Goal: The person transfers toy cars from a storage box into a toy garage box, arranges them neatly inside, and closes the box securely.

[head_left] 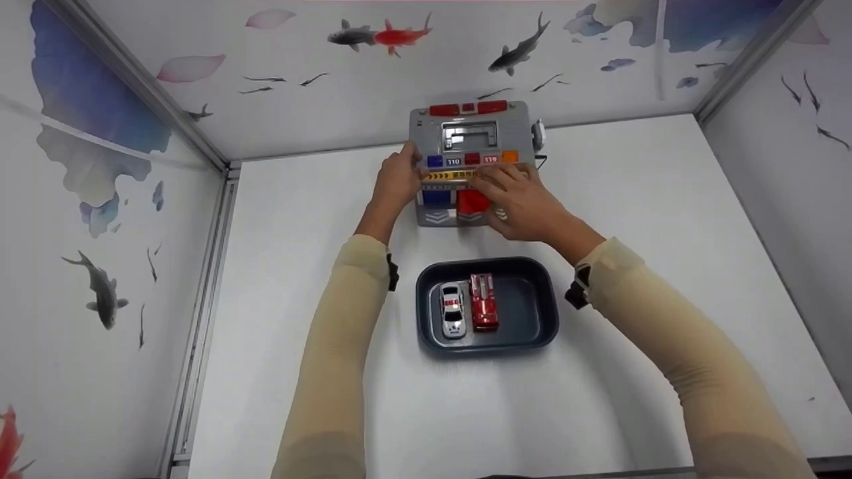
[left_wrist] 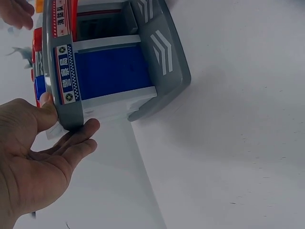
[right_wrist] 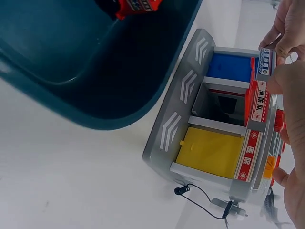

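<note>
A grey toy garage [head_left: 526, 133] stands at the back of the table. My left hand [head_left: 398, 174] grips its left edge, thumb on the roof and fingers at the side, as the left wrist view shows. My right hand [head_left: 526, 203] rests on the roof's front part, fingers spread near an orange button [right_wrist: 269, 167]. At the front, a blue door [left_wrist: 114, 71] and a yellow door [right_wrist: 209, 151] are down. The red door [right_wrist: 250, 93] between them is swung up, and its bay is dark inside.
Nearer the front, a dark blue tray [head_left: 526, 349] holds a white toy police car [head_left: 452, 311] and a red toy fire truck [head_left: 484, 303] side by side. White walls [head_left: 299, 120] with painted fish enclose the table [head_left: 299, 219] at back and sides. A thin black cord [right_wrist: 202, 192] hangs at the garage's right side.
</note>
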Demonstrator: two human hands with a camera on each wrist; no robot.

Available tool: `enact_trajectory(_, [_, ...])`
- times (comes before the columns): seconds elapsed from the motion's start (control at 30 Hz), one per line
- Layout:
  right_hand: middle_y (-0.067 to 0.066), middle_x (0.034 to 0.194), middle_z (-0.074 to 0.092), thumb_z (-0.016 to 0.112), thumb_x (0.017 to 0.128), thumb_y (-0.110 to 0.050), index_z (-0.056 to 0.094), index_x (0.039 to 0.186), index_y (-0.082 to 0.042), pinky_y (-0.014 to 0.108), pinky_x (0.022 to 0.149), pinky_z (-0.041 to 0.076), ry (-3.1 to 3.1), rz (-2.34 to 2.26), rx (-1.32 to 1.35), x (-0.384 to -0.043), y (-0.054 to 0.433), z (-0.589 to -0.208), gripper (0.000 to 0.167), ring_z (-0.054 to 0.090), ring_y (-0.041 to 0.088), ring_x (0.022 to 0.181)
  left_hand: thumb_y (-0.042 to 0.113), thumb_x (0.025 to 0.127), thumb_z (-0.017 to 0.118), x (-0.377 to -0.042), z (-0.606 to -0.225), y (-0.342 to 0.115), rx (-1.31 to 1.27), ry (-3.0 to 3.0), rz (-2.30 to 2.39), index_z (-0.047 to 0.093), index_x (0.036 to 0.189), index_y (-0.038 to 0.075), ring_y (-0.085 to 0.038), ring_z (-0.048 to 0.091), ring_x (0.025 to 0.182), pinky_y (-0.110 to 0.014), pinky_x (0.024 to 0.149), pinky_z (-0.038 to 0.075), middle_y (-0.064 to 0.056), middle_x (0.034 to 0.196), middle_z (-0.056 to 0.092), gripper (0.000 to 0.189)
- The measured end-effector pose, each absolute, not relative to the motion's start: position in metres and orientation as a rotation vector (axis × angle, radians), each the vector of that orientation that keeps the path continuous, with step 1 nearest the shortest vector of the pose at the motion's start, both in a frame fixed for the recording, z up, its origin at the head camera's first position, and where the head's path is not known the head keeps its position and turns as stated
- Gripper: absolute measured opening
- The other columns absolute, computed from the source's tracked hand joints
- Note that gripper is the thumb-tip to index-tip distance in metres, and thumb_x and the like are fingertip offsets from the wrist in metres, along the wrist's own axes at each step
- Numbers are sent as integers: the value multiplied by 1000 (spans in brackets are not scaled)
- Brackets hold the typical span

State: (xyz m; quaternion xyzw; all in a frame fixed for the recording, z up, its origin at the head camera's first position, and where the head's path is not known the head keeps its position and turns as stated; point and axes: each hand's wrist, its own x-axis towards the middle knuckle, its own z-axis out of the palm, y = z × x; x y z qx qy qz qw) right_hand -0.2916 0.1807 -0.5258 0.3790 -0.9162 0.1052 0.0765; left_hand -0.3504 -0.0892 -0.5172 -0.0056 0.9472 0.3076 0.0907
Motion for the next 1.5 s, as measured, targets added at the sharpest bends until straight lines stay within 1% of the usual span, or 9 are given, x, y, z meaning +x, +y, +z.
enact_trajectory(0.13, [13, 167, 51, 70, 103, -37, 53, 162, -21, 76, 118, 37, -2752, 290, 1157, -283, 184, -526, 64, 43, 44, 152, 28, 113, 64, -350, -517, -90, -5, 2824, 910, 58, 140, 15, -25, 65, 124, -41, 107, 56, -10, 137, 68, 30])
enact_trajectory(0.23, [13, 167, 49, 72, 103, -40, 55, 161, -21, 75, 117, 38, -2752, 287, 1189, -276, 186, -526, 63, 43, 45, 150, 28, 114, 63, -350, -518, -90, -5, 2820, 912, 57, 140, 15, -25, 65, 125, -41, 108, 55, -10, 138, 68, 30])
enact_trajectory(0.43, [13, 165, 51, 71, 103, -46, 56, 159, -26, 77, 124, 34, -2758, 250, 1251, -262, 185, -525, 61, 42, 43, 151, 28, 114, 62, -349, -517, -89, -16, 2813, 918, 57, 140, 16, -24, 64, 127, -42, 109, 55, -9, 139, 67, 29])
enact_trajectory(0.5, [13, 164, 53, 70, 104, -49, 57, 159, -28, 77, 122, 36, -2763, 237, 1264, -258, 186, -526, 60, 42, 42, 151, 28, 114, 61, -349, -517, -88, -13, 2813, 914, 56, 140, 16, -25, 65, 126, -42, 108, 56, -9, 139, 67, 29])
enact_trajectory(0.67, [12, 162, 52, 66, 105, -55, 57, 160, -29, 72, 116, 42, -2781, 207, 1315, -246, 190, -531, 62, 43, 40, 144, 27, 114, 62, -348, -516, -88, 7, 2832, 898, 56, 140, 14, -26, 66, 124, -43, 106, 57, -12, 138, 68, 29])
enact_trajectory(0.9, [15, 163, 53, 69, 104, -58, 51, 165, -34, 69, 110, 45, -2768, 102, 1421, -228, 194, -539, 68, 50, 41, 139, 28, 114, 61, -348, -515, -87, -18, 2820, 886, 56, 141, 15, -25, 65, 120, -43, 102, 58, -13, 136, 68, 31])
enact_trajectory(1.13, [15, 161, 56, 66, 103, -66, 52, 163, -35, 69, 110, 46, -2772, 38, 1482, -216, 193, -546, 68, 53, 38, 142, 28, 115, 60, -349, -517, -87, -19, 2828, 864, 56, 141, 15, -25, 64, 125, -42, 108, 55, -11, 137, 67, 30])
enact_trajectory(1.4, [13, 147, 61, 58, 105, -70, 55, 162, -34, 59, 100, 47, -2738, -27, 1568, -204, 190, -554, 67, 54, 32, 126, 27, 115, 61, -347, -518, -87, 2, 2826, 874, 56, 142, 14, -26, 64, 126, -43, 108, 55, -11, 137, 66, 31])
enact_trajectory(1.5, [12, 141, 63, 60, 103, -71, 57, 160, -35, 58, 98, 46, -2713, -49, 1583, -202, 190, -556, 68, 54, 31, 121, 27, 115, 60, -348, -516, -87, 4, 2831, 877, 56, 142, 14, -26, 64, 127, -43, 108, 55, -11, 138, 66, 30])
